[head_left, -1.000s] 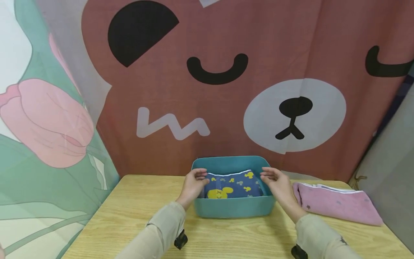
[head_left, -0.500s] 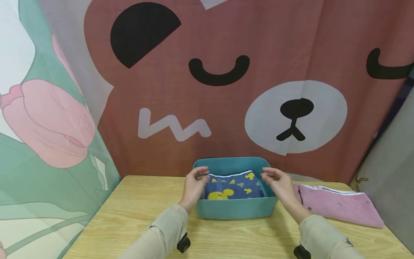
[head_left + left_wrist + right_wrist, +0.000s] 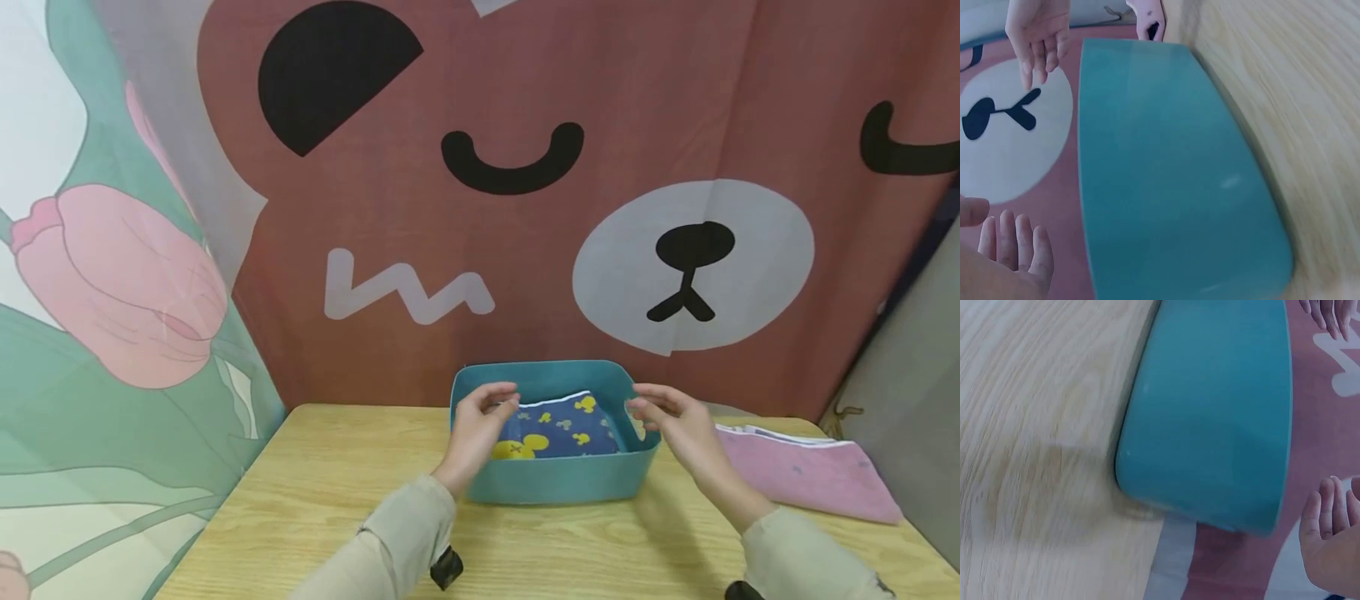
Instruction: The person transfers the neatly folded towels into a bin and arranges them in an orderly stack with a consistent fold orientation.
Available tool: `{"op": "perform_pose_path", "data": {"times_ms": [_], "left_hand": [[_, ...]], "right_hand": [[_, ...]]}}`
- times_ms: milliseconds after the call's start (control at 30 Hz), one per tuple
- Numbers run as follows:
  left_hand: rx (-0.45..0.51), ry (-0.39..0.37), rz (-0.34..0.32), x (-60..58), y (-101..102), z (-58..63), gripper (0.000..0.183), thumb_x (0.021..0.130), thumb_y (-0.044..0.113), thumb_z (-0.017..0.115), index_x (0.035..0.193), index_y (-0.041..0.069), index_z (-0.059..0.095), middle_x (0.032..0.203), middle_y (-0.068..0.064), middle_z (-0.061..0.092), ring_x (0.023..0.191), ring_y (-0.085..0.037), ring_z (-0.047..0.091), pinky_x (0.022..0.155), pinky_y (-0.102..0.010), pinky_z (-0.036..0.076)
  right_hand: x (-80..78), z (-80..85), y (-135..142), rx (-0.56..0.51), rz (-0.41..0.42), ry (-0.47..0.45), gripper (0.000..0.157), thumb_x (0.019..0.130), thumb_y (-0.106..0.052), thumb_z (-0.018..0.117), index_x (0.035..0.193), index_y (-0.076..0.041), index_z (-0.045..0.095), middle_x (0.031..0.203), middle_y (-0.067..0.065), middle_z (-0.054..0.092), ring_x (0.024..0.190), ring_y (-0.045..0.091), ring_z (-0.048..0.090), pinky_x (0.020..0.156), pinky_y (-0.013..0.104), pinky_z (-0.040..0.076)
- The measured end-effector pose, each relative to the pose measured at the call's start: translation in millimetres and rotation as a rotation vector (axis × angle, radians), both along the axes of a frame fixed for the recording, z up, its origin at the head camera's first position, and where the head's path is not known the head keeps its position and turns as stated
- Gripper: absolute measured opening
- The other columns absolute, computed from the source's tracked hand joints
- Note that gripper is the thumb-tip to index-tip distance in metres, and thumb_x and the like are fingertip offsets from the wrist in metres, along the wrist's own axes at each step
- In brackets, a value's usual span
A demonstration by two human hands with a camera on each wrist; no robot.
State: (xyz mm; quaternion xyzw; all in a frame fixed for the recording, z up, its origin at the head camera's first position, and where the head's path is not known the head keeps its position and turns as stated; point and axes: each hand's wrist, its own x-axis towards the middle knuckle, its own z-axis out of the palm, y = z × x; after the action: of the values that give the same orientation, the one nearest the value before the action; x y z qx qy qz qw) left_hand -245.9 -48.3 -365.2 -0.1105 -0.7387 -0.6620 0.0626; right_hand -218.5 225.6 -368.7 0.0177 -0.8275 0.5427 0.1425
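Observation:
A teal plastic bin (image 3: 562, 483) stands on the wooden table. Inside it lies a folded navy cloth (image 3: 573, 429) with yellow cartoon-head prints and a white edge. My left hand (image 3: 480, 425) hovers at the bin's left end and covers part of the cloth in the head view. My right hand (image 3: 686, 429) is by the right end, its fingertips near the rim and the handle hole. Neither hand holds anything, and the fingers of both are loosely bent. In the left wrist view, the left hand's fingers (image 3: 1022, 247) show in the air beside the bin wall.
A folded pink cloth (image 3: 813, 475) with a white edge lies on the table to the right of the bin. Behind the table (image 3: 337, 492) hangs a brown curtain (image 3: 525, 275) with a bear face. A grey surface (image 3: 900, 392) borders the right side.
Both hands have moved to the right, the right one farther, so the gap between them is wider. The bin's right handle hole now shows. The navy cloth stays in the bin.

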Motion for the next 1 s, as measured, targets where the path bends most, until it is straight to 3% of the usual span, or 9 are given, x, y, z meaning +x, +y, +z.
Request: {"op": "perform_pose_path", "data": {"times_ms": [367, 733, 900, 1000], "left_hand": [[0.022, 0.002, -0.123, 19.6, 28.3, 0.8, 0.022, 0.096, 0.016, 0.066, 0.116, 0.008, 0.070, 0.110, -0.008, 0.068, 0.096, -0.018, 0.064, 0.081, -0.032, 0.053], [0.095, -0.015, -0.210, 25.0, 58.8, 2.5, 0.022, 0.096, 0.015, 0.066, 0.116, 0.006, 0.069, 0.107, -0.004, 0.069, 0.094, -0.011, 0.063, 0.085, -0.030, 0.053], [0.101, -0.008, -0.223, 26.9, 76.1, 1.3, 0.021, 0.094, 0.011, 0.068, 0.113, 0.005, 0.071, 0.101, -0.001, 0.069, 0.090, -0.009, 0.063, 0.081, -0.025, 0.053], [0.099, -0.023, -0.235, 29.4, 89.1, 0.4, 0.020, 0.092, 0.010, 0.069, 0.111, 0.006, 0.072, 0.097, 0.002, 0.068, 0.087, -0.007, 0.063, 0.079, -0.023, 0.052]], "right_hand": [[19.4, 6.5, 46.2, 0.077, 0.005, 0.000, 0.045, 0.102, -0.031, 0.057, 0.135, 0.000, 0.055, 0.100, -0.015, 0.069, 0.086, -0.001, 0.065, 0.072, 0.020, 0.054], [29.6, -4.9, 85.0, 0.097, -0.021, 0.051, 0.033, 0.102, -0.030, 0.057, 0.129, -0.011, 0.061, 0.097, -0.024, 0.067, 0.085, -0.003, 0.065, 0.070, 0.019, 0.055], [31.8, -11.3, 97.3, 0.069, -0.022, 0.070, 0.020, 0.101, -0.025, 0.059, 0.120, -0.026, 0.066, 0.096, -0.024, 0.069, 0.082, -0.003, 0.066, 0.067, 0.019, 0.055], [32.7, -15.7, 105.5, 0.042, -0.016, 0.108, 0.022, 0.101, -0.017, 0.060, 0.114, -0.033, 0.068, 0.093, -0.023, 0.070, 0.080, -0.002, 0.067, 0.065, 0.018, 0.055]]}}
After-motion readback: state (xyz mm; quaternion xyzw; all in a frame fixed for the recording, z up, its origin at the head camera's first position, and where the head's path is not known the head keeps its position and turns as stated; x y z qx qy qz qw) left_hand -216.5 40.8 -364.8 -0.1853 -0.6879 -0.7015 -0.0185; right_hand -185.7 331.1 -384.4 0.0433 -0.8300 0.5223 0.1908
